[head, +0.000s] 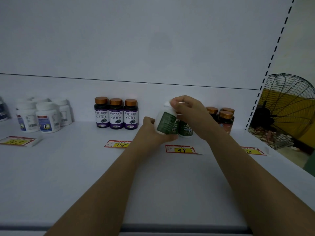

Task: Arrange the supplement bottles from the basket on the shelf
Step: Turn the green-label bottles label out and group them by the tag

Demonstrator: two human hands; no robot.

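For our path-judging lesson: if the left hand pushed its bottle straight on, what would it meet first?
Probably the standing green-label bottle just beyond the held bottle in the left hand; depth is unclear.

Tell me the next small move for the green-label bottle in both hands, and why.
Probably tip the held bottle upright and set it on the shelf beside the standing green bottle. It is tilted, with the left hand gripping its body and the right hand pinching its cap, and the 99 tag lies just in front of that spot.
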